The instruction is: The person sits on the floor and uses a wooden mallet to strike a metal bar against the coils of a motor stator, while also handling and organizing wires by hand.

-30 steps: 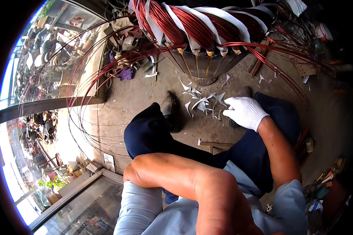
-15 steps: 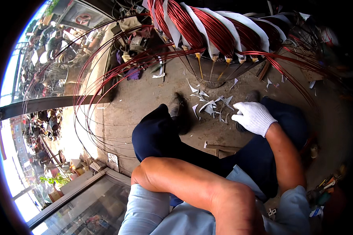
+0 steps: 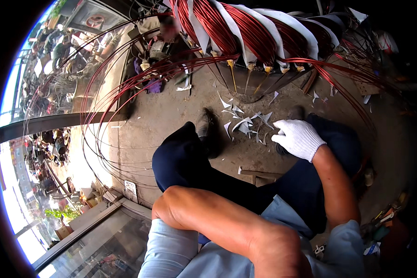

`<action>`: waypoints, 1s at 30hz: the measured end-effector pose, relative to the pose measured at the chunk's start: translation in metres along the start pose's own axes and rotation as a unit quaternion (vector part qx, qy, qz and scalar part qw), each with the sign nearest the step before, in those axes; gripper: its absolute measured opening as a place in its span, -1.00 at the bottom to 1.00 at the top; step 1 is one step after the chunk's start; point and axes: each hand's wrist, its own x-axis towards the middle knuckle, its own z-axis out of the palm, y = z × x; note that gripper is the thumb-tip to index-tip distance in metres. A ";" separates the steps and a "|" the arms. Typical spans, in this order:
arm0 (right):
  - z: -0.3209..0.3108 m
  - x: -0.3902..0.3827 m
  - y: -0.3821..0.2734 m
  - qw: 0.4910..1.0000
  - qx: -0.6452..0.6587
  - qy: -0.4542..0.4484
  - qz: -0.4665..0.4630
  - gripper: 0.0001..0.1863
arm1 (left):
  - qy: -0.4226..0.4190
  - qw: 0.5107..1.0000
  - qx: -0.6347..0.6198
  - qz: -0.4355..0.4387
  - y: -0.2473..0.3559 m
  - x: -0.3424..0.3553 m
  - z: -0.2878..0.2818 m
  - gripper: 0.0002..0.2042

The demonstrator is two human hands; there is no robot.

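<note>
white-gloved right hand (image 3: 297, 138) rests on knee, fingers loosely curled, holding nothing, pointing left toward paper scraps (image 3: 243, 121); left hand hidden.

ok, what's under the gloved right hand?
Beneath the right hand: white paper scraps on the concrete floor and a dark shoe. The glove covers whatever lies directly below the palm.

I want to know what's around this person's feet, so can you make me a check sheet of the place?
Surface: dusty concrete floor.
Job's things: white paper scraps scattered beside the right hand.
Clutter: small wooden block; purple rag.
Hands: right hand gloved white, over the knee, fingers curled, holding nothing seen; left hand hidden, only the bent forearm shows.
Cables: red copper wire loops; big motor winding.
Surroundings: sunlit street.
</note>
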 end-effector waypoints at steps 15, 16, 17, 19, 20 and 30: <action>0.004 0.002 0.008 0.998 -0.046 -0.034 -0.002 -0.55 | 0.022 1.000 -0.003 0.001 0.011 -0.004 0.001 -0.83; 0.003 0.008 0.004 0.998 -0.050 -0.033 -0.007 -0.55 | 0.028 1.000 0.000 -0.007 0.014 -0.007 0.003 -0.83; 0.005 0.005 0.004 0.999 -0.037 -0.013 -0.011 -0.54 | 0.027 1.000 0.009 -0.012 0.013 -0.009 0.004 -0.83; 0.002 0.002 0.004 1.000 -0.015 -0.004 -0.006 -0.54 | 0.023 0.999 0.019 -0.021 0.011 -0.010 0.008 -0.83; 0.002 0.000 0.003 1.000 -0.001 0.006 -0.005 -0.54 | 0.024 0.999 0.021 -0.023 0.009 -0.011 0.008 -0.83; 0.003 0.001 0.003 1.000 0.004 0.002 -0.008 -0.52 | 0.027 1.000 -0.010 -0.005 0.010 -0.008 0.007 -0.82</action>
